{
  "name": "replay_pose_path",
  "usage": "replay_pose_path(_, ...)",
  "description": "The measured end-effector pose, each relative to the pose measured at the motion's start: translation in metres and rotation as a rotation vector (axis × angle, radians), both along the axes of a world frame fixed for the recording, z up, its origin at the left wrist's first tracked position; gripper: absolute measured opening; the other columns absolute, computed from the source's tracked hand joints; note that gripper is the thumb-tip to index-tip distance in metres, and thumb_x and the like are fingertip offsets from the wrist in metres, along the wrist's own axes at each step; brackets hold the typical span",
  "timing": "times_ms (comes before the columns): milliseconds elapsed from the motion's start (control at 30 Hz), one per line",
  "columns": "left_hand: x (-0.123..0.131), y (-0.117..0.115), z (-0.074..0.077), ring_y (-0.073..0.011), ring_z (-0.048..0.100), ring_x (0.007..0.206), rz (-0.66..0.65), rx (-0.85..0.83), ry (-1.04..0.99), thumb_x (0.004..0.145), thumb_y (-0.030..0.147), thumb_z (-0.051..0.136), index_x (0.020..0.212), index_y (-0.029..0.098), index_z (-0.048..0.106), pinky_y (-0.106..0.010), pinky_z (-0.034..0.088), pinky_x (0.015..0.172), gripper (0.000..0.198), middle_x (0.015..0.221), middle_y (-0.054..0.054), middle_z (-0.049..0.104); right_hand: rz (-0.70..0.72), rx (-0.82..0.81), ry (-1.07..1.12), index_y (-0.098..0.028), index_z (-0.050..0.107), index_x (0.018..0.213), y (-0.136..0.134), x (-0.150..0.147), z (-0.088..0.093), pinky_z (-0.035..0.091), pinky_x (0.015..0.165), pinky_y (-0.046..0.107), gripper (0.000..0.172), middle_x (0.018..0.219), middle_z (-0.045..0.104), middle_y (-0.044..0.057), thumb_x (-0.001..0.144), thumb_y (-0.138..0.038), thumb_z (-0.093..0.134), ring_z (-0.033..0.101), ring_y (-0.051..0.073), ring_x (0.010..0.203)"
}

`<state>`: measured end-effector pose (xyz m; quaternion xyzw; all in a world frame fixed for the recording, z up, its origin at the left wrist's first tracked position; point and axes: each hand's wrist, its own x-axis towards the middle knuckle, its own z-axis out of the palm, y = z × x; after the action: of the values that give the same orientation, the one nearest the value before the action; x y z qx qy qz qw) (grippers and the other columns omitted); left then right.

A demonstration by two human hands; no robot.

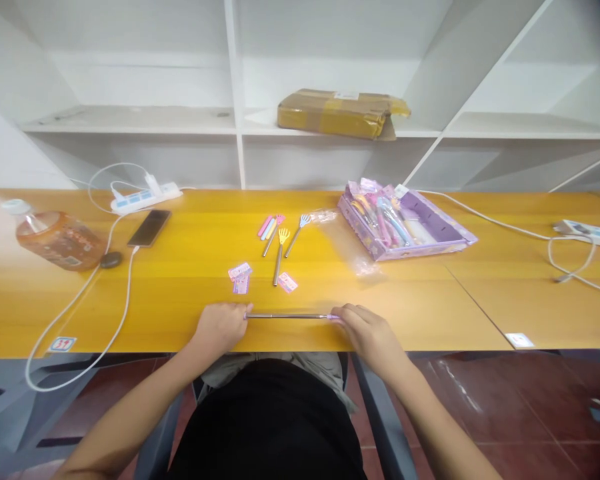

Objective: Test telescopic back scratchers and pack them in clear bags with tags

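My left hand (223, 327) is closed on one end of a thin metal telescopic back scratcher (285, 316). At the other end, my right hand (367, 330) grips its purple head, mostly hidden by the fingers. The rod stretches level between both hands above the table's front edge. Beyond it lie a back scratcher with a yellow claw (284, 236), one with a blue claw (305, 220) and one with a pink claw (280, 219). Several coloured grip sleeves (265, 227) are beside the pink one. Small printed cards (240, 271) lie nearby, another card (288, 283) to their right.
A purple display box (425, 251) of wrapped back scratchers stands at the back right, with clear plastic wrap (350, 243) beside it. Leftward are a bottle (63, 240), a phone (150, 228), a power strip (147, 198) and white cables. A taped carton (337, 112) sits on the shelf.
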<state>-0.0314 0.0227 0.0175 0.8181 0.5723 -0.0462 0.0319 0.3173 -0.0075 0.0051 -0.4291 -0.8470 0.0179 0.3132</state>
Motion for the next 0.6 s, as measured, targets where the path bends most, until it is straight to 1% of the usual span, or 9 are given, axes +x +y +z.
replay_pose_path(67,0.001,0.0,-0.001,-0.0333,0.085,0.091,-0.007,-0.011,0.016,0.112,0.028,0.041,0.112,0.016,0.086,-0.036,0.058,0.074,0.047,0.099,-0.02,0.085,0.019,-0.012,0.004,-0.023,0.069,0.11,-0.001,-0.002,-0.003,0.054,0.07,0.031,0.024,0.09,0.075,0.006,0.117,-0.024,0.046,0.069,0.021,0.076)
replay_pose_path(200,0.003,0.002,0.002,-0.0368,0.084,0.089,-0.001,-0.026,0.057,0.114,0.032,0.035,0.109,0.015,0.086,-0.04,0.058,0.072,0.053,0.097,-0.021,0.085,-0.014,0.016,0.015,-0.022,0.07,0.108,0.001,-0.006,-0.009,0.054,0.07,0.031,0.026,0.088,0.074,0.006,0.117,-0.025,0.046,0.068,0.02,0.074)
replay_pose_path(300,0.003,0.003,0.006,-0.0352,0.084,0.091,-0.001,-0.047,0.079,0.115,0.035,0.034,0.107,0.016,0.085,-0.038,0.058,0.074,0.055,0.096,-0.02,0.085,0.012,0.046,-0.006,-0.021,0.07,0.111,0.003,-0.006,-0.008,0.052,0.07,0.031,0.023,0.088,0.074,0.005,0.116,-0.019,0.047,0.064,0.02,0.073)
replay_pose_path(367,0.004,0.004,0.009,-0.0333,0.084,0.092,-0.027,-0.067,0.076,0.114,0.033,0.037,0.107,0.016,0.085,-0.037,0.057,0.076,0.051,0.098,-0.018,0.086,0.043,0.108,-0.037,-0.02,0.069,0.116,0.003,-0.008,-0.007,0.049,0.07,0.032,0.023,0.088,0.074,0.006,0.114,-0.013,0.047,0.061,0.02,0.072)
replay_pose_path(500,0.014,0.001,0.01,-0.0336,0.084,0.092,-0.103,-0.105,0.042,0.109,0.027,0.044,0.109,0.018,0.083,-0.038,0.058,0.078,0.04,0.097,-0.017,0.086,0.119,0.236,-0.089,-0.016,0.067,0.12,0.001,-0.026,-0.007,0.044,0.071,0.034,0.018,0.088,0.072,0.007,0.111,-0.008,0.054,0.056,0.02,0.073)
replay_pose_path(600,0.025,-0.001,0.01,-0.0328,0.083,0.09,-0.114,-0.113,0.015,0.11,0.029,0.042,0.108,0.018,0.084,-0.038,0.058,0.077,0.043,0.094,-0.016,0.085,0.156,0.263,-0.106,-0.015,0.066,0.121,0.0,-0.046,-0.013,0.042,0.069,0.035,0.014,0.084,0.069,0.005,0.112,-0.01,0.056,0.054,0.02,0.071)
